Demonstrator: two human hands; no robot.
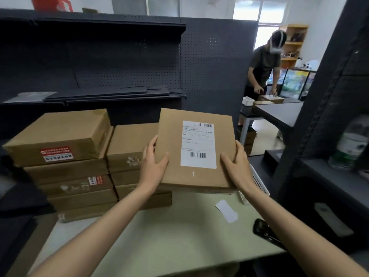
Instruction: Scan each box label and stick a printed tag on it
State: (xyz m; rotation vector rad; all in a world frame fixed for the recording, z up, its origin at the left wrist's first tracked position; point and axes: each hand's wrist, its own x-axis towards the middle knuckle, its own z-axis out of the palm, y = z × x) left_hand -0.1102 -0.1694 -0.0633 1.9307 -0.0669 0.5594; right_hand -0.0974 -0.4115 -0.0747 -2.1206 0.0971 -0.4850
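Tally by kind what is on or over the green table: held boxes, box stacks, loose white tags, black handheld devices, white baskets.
Held box: 1
Box stacks: 2
Loose white tag: 1
Black handheld device: 1
White basket: 1
Total: 6

Behind the pale green counter (179, 242) stands dark pegboard shelving (119, 62) with flat black panels (105, 92) lying on one shelf. A white perforated basket (258, 182) sits at the counter's right edge. Farther back, another person (263, 64) bends over a dark table (279, 114).
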